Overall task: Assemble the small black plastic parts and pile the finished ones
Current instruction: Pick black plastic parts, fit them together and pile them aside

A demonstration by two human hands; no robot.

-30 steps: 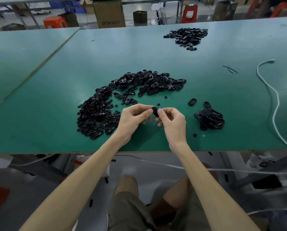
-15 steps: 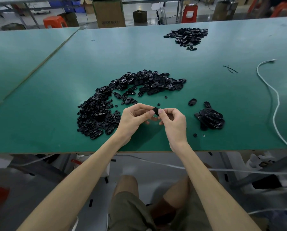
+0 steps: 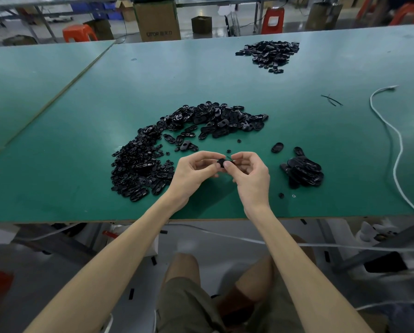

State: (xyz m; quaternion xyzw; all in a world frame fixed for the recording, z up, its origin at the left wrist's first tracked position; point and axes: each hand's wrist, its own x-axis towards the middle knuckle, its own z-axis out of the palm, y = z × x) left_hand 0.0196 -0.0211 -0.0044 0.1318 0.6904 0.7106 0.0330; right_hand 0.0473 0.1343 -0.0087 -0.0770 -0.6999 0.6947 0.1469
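judging by the piles, the job is early: a small stack of finished black oval plastic pieces (image 3: 303, 173) sits to the right on the green table top (image 3: 81, 111), while a far larger curved heap of loose black plastic parts (image 3: 177, 145) waits to the left and beyond. one small black plastic part (image 3: 221, 162) is in assembly, raised just above the table near its front edge, pinched between the fingertips of the left hand (image 3: 194, 174) and the right hand (image 3: 250, 179), which meet over it; whether it has snapped together i cannot tell
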